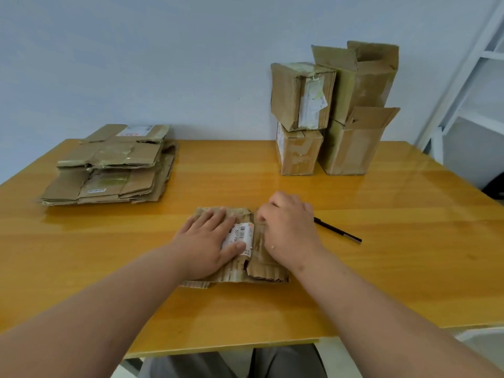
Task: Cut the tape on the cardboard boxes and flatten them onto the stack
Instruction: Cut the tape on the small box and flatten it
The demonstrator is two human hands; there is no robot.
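A flattened cardboard box (256, 264) with a white barcode label lies on the yellow table in front of me. My left hand (208, 241) presses flat on its left half, fingers straight. My right hand (290, 227) presses down on its right half, fingers bent at the far edge. A black cutter (338, 230) lies on the table just right of my right hand. The stack of flattened boxes (109, 166) sits at the far left. Several unflattened boxes (332, 110) stand piled at the far right against the wall.
The yellow table (395, 241) has its front edge close to my lap. A white metal shelf frame (469, 85) stands off the table's right side. A pale wall runs behind the table.
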